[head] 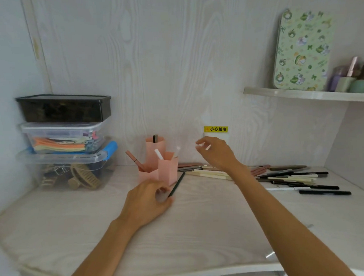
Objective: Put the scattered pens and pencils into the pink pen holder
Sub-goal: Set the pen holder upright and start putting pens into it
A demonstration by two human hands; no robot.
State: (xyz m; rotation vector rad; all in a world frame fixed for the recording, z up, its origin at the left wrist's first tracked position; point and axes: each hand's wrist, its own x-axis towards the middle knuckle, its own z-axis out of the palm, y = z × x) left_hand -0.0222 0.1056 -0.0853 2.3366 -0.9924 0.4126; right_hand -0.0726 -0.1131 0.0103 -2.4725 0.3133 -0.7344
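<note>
Pale wood-grain desk (202, 231) is bearing the pink plastic pen holder (164, 164), its hexagonal tubes standing far centre. Scattered pens (293, 179) are lying at far right. Left hand (146, 202) is pinching a slim dark pencil (177, 187) just beside the holder; right hand (216, 152) is hovering above with fingers spread, empty.
</note>
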